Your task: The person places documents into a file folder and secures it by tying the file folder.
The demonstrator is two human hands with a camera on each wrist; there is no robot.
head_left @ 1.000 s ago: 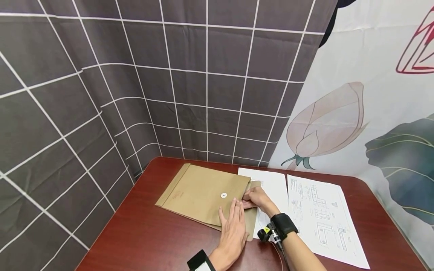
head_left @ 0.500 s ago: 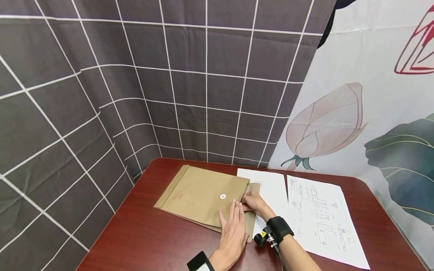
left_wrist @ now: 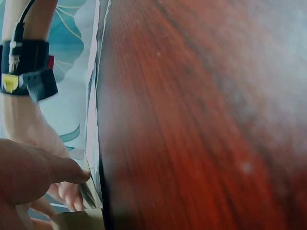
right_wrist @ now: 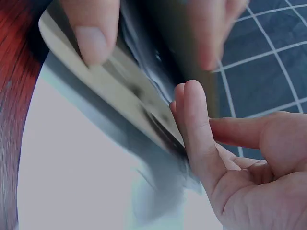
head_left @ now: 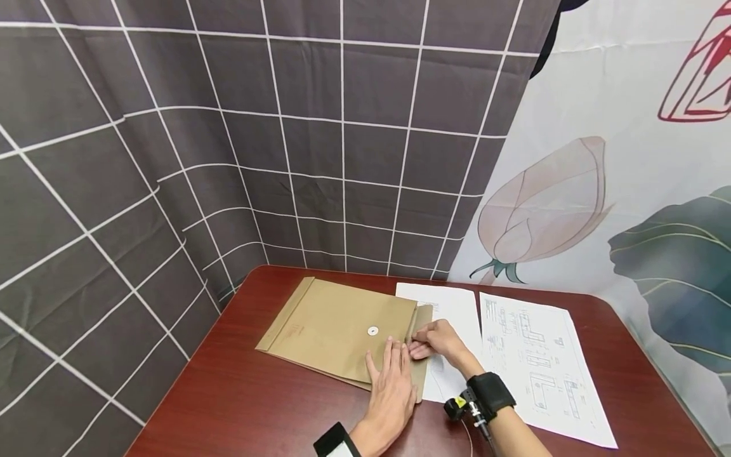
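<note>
A large tan paper envelope [head_left: 337,324] with a white round button lies on the table, its flap [head_left: 421,371] folded out to the right. My left hand [head_left: 391,390] rests on the envelope's lower right part with straight fingers. In the right wrist view, a left fingertip [right_wrist: 93,43] presses the flap. My right hand [head_left: 440,343] is at the envelope's mouth, fingers bent in the head view. The right wrist view shows right fingers [right_wrist: 194,112] against the flap's inner side, beside a dark, shiny gap. The thumb tip is hidden, so a pinch is unclear.
Two white sheets lie right of the envelope: one drawing sheet [head_left: 545,368], and another sheet [head_left: 454,314] partly under the flap. The reddish-brown table [head_left: 240,393] meets a grey gridded curtain [head_left: 308,158] behind. A cable [head_left: 482,431] hangs from my right wrist camera.
My right fingers have shifted slightly at the envelope's mouth. The left hand keeps its place on the envelope. The whole head view has drifted a little.
</note>
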